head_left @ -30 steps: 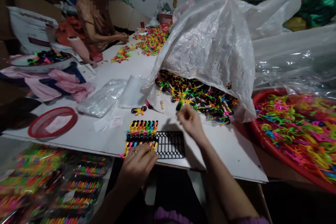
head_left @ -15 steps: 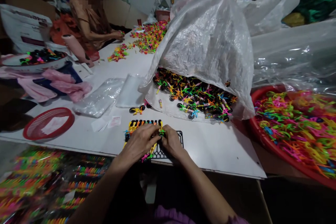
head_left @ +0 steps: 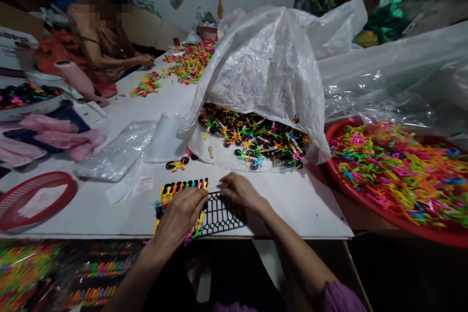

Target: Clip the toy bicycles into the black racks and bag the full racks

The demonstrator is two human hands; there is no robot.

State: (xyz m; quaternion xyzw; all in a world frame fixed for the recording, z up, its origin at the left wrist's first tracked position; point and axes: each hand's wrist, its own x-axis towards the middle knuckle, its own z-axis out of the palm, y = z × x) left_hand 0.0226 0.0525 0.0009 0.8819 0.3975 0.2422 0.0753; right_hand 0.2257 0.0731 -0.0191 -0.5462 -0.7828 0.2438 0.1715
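A black plastic grid tray (head_left: 223,214) lies at the near edge of the white table (head_left: 292,204). Its left part holds rows of small coloured toy bicycles (head_left: 179,187). My left hand (head_left: 181,214) rests on those rows, fingers curled over them. My right hand (head_left: 239,190) lies at the tray's top edge, fingers bent, and I cannot make out anything in it. Just beyond, a big clear plastic sack (head_left: 270,68) spills a heap of loose toy bicycles (head_left: 256,139).
A red basin (head_left: 336,175) of neon plastic parts sits at the right. One loose toy bicycle (head_left: 175,165), flat plastic bags (head_left: 120,148) and a red basket (head_left: 32,200) lie left. A person (head_left: 106,44) works at the far left end. Packed bicycle sets (head_left: 73,278) lie below.
My right hand left the loose heap, came back to the tray with a bicycle, met the left hand over the rows, and now rests at the tray's top edge.
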